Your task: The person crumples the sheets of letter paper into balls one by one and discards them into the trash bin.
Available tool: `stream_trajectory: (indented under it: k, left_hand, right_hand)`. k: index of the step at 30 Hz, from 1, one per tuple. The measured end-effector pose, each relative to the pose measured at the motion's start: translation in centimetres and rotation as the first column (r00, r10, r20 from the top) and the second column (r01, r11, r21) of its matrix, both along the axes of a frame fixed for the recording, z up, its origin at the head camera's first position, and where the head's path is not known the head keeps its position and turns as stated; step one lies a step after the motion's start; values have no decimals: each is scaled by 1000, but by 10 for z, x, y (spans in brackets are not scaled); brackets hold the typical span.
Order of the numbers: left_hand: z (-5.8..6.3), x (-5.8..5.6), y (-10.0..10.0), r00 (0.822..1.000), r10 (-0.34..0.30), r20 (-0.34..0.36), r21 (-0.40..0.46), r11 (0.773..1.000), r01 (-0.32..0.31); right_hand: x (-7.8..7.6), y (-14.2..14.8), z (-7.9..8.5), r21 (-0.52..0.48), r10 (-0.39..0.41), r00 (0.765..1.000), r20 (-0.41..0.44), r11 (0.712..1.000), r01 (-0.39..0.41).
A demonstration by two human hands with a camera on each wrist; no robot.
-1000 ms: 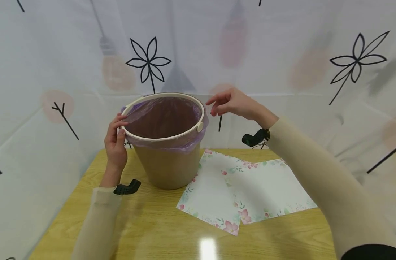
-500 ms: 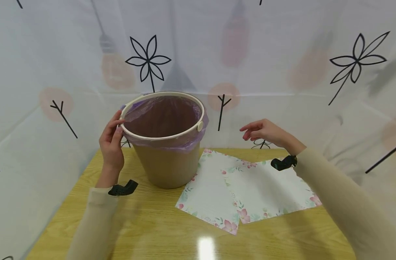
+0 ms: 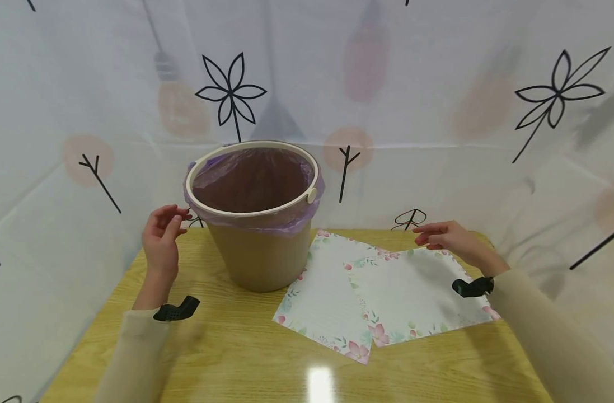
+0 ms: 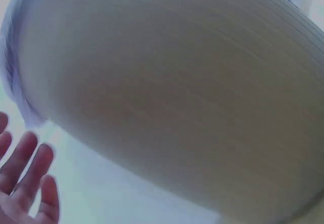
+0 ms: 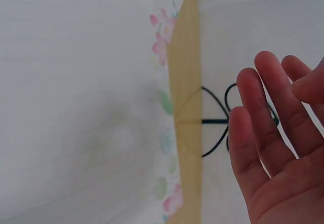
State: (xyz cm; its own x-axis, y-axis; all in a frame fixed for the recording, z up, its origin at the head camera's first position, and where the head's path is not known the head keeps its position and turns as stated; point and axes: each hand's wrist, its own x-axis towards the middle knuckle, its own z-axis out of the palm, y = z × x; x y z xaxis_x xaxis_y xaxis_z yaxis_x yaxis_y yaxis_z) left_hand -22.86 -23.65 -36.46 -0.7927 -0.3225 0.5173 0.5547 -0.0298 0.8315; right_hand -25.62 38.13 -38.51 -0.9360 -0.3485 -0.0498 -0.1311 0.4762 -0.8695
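Observation:
A beige trash bin [image 3: 261, 257] stands on the wooden table, its cream rim ring [image 3: 236, 213] seated over a purple plastic bag [image 3: 286, 226] that lines it and folds down outside. Just left of the bin, my left hand [image 3: 162, 238] hangs in the air with relaxed fingers, holding nothing. In the left wrist view its fingers [image 4: 38, 168] are spread apart below the bag's edge [image 4: 17, 92]. Over the far side of the right-hand flower-bordered paper, my right hand [image 3: 450, 240] hovers with loosely bent fingers and holds nothing; the right wrist view shows its palm [image 5: 288, 188].
Two white sheets with pink flower borders, a left paper [image 3: 322, 302] and a right paper [image 3: 417, 296], overlap on the table [image 3: 226, 347] right of the bin. Close behind the table hangs a patterned white cloth [image 3: 427, 112], which also runs along the left side.
My left hand has let go of the bin's rim and dropped to its left. My right hand has moved right and down from beside the rim to above the papers.

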Motion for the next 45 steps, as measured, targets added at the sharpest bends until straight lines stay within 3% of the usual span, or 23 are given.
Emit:
stream_trajectory:
  k: [3,5,7,11,16,19,22,27,31,35,37,41,43,45]
  left_hand:
    - [-14,4,-8,992,-62,113,-66,995,69]
    - [-25,6,-14,977,-122,176,-126,981,146]
    - [-34,8,-19,954,-185,238,-202,951,235]
    - [-51,8,-21,898,-285,334,-309,867,390]
    - [-67,11,-15,862,-332,384,-372,798,473]
    - [-77,14,-7,841,-355,409,-384,769,511]
    - [-85,18,4,804,-379,457,-371,741,560]
    - [-96,24,25,738,-454,499,-316,698,643]
    - [-103,30,45,676,-524,518,-321,613,721]
    - [-105,37,70,627,-555,546,-357,523,774]
    - [-104,40,82,601,-576,555,-347,496,796]
    - [-106,41,105,525,-658,540,-295,436,850]
    - [-107,41,116,511,-676,531,-297,415,860]
    - [-107,40,125,520,-669,531,-322,408,854]
  right_hand:
    - [8,16,-13,-24,-35,999,9,999,35]
    - [12,26,-22,-43,-48,999,9,998,49]
    - [17,34,-30,-51,-56,998,12,997,56]
    - [28,48,-44,-51,-78,997,16,996,79]
    - [40,59,-58,-44,-140,990,-11,989,139]
    - [46,64,-67,7,-202,978,-60,979,203]
    - [51,69,-75,74,-272,958,-88,958,279]
    - [55,72,-86,111,-371,928,-24,922,371]
    - [55,70,-89,162,-388,921,-28,907,388]
    - [52,67,-89,231,-368,929,-46,901,368]
    - [51,66,-88,267,-358,933,-46,895,357]
    - [50,62,-85,342,-349,936,-51,874,345]
    - [51,60,-84,357,-353,934,-44,868,345]
    - [51,57,-83,351,-354,935,-28,872,341]
